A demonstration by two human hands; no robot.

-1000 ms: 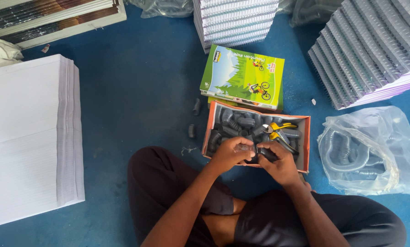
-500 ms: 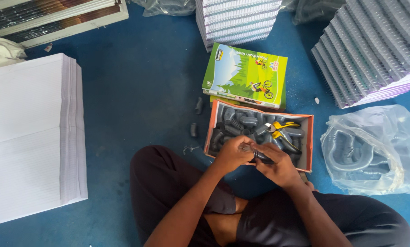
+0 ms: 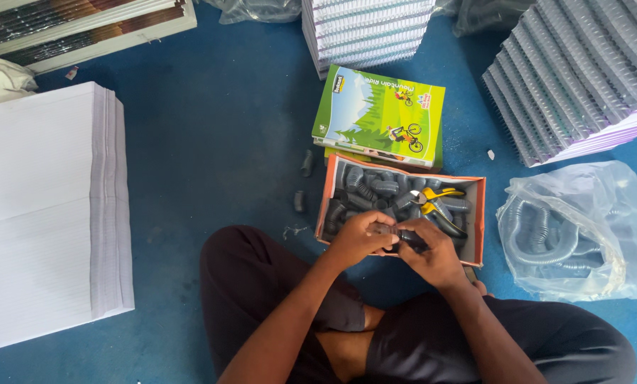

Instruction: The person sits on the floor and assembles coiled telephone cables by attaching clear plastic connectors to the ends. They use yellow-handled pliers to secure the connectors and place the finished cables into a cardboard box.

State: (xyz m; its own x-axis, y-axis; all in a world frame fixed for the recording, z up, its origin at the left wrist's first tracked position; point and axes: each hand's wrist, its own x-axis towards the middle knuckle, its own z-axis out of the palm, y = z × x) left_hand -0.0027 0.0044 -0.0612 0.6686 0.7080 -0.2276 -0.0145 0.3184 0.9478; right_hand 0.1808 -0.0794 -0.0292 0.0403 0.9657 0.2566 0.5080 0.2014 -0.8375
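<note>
From here I look straight down on my crossed legs in dark trousers (image 3: 261,299), seated on the blue floor (image 3: 211,128). Just past my knees both hands meet over the near edge of an orange cardboard box (image 3: 478,220). My left hand (image 3: 357,238) has its fingers curled in tight, and my right hand (image 3: 428,249) is curled the same way, the two touching at the fingertips around a small dark coil piece (image 3: 396,233) pinched between them. The piece sits right above the near rim of the box; most of it is hidden by the fingers, so I cannot tell its exact shape.

Inside the box lies a heap of short grey ribbed coil pieces (image 3: 375,188), and on top of them, toward the right side, a pair of pliers with yellow handles (image 3: 436,199). Two loose grey pieces (image 3: 300,201) lie on the floor just left of the box.

To my right, near the box but apart from it, a clear plastic bag (image 3: 581,227) holds long loops of grey coil. To my left, well apart, stands a tall stack of white paper (image 3: 41,206).

Beyond the box, touching its far edge, lie green notebooks with a cyclist picture on the cover (image 3: 379,114). Farther still are stacks of spiral-bound notebooks, one at top centre (image 3: 368,28) and a leaning one at top right (image 3: 581,71)
</note>
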